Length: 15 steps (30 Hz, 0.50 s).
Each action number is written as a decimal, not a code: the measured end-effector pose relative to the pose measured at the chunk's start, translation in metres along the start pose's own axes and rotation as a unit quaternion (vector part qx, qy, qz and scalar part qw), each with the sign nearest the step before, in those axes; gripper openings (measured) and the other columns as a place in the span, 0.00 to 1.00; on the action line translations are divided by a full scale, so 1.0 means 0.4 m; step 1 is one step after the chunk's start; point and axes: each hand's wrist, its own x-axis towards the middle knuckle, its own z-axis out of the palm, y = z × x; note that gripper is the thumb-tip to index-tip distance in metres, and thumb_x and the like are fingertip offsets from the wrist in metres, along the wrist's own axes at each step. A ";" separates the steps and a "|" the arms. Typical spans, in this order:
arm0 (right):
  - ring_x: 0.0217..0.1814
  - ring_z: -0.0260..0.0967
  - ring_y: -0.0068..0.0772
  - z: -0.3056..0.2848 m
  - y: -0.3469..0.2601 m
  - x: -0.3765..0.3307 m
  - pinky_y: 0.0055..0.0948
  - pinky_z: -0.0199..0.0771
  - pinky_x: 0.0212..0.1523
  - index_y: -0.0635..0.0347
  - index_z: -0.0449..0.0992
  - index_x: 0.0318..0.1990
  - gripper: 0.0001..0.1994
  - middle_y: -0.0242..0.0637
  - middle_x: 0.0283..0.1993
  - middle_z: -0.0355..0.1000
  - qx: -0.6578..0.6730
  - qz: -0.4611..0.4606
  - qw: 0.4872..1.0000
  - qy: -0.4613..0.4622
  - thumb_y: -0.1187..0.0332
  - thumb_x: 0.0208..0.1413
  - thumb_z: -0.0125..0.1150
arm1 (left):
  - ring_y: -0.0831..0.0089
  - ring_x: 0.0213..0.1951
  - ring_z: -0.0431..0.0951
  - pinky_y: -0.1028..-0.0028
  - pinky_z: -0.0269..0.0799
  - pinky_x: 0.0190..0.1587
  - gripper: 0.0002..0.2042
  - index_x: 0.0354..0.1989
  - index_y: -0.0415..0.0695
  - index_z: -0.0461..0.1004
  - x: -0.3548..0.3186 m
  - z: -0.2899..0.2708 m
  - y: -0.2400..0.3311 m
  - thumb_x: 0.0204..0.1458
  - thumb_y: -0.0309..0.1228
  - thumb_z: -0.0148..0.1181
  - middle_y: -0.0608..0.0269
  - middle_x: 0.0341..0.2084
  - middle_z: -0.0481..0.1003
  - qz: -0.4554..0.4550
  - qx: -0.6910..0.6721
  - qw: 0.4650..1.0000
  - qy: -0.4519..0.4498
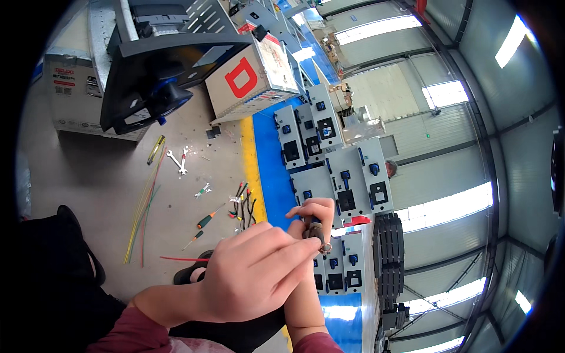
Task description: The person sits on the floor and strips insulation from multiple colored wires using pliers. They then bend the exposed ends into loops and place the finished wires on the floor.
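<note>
My left hand (250, 273) is closed in a pinch in front of my chest, its fingertips at the pliers' jaws. A red wire (179, 258) sticks out to the left from behind it and seems to run through its grip. Behind it, my right hand (318, 210) wraps around dark-jawed pliers (313, 230), whose handles are mostly hidden by fingers. A small shiny metal piece (326, 248) shows at the jaw tips beside my left fingertips; its kind is unclear.
On the grey floor lie wrenches (178, 162), screwdrivers (207, 219), loose coloured wires (143, 215) and short black cables (242, 206). A dark panel with a handle (170, 82) juts out upper left, near a cardboard box (250, 79). Grey cabinets (347, 182) stand beyond the yellow line.
</note>
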 end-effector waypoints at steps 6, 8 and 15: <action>0.36 0.64 0.36 0.007 0.028 -0.007 0.30 0.67 0.39 0.63 0.69 0.36 0.10 0.38 0.32 0.65 0.168 0.016 0.973 -0.156 0.80 0.45 0.58 | 0.73 0.24 0.75 0.75 0.68 0.26 0.16 0.44 0.40 0.86 -0.003 -0.006 -0.020 0.44 0.14 0.73 0.66 0.26 0.75 -0.026 -0.017 0.999 0.025; 0.34 0.62 0.35 0.000 0.015 0.004 0.30 0.64 0.36 0.63 0.69 0.35 0.10 0.39 0.32 0.64 0.140 0.033 0.977 -0.156 0.81 0.44 0.57 | 0.74 0.22 0.74 0.75 0.67 0.24 0.16 0.44 0.40 0.86 0.001 -0.010 -0.024 0.44 0.14 0.73 0.67 0.25 0.75 -0.033 -0.021 0.999 0.024; 0.29 0.59 0.34 0.014 0.011 0.005 0.29 0.57 0.29 0.63 0.65 0.31 0.11 0.40 0.30 0.63 0.011 0.006 0.999 -0.044 0.87 0.39 0.51 | 0.76 0.18 0.70 0.76 0.63 0.21 0.13 0.40 0.40 0.86 0.005 0.005 -0.014 0.44 0.15 0.74 0.67 0.20 0.71 -0.045 0.000 0.998 0.045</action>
